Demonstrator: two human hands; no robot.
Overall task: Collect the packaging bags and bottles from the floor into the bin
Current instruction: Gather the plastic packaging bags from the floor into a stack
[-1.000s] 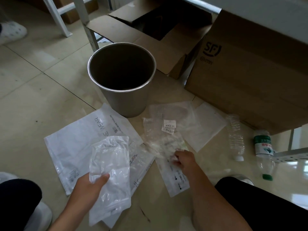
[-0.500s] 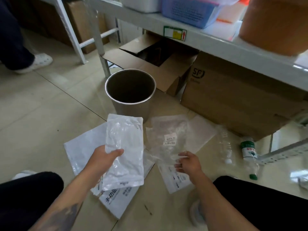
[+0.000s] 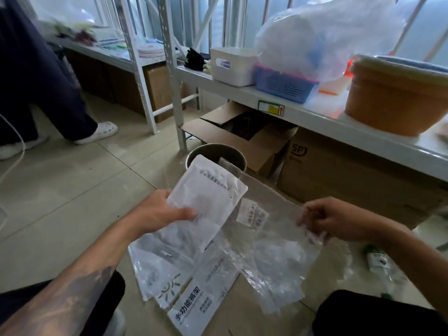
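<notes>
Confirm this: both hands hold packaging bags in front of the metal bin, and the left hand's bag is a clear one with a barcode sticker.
Wrong on one point. The head view shows the left hand holding a white opaque bag; the clear barcode-stickered bag is in the right hand. Both are in front of the round metal bin.

Tiled floor (image 3: 72, 190), white metal shelving (image 3: 315, 117), windows (image 3: 242, 20).

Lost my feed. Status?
Left hand grips white bag; right hand pinches clear bag. Both short of bin. More bags, bottle on floor.
</notes>
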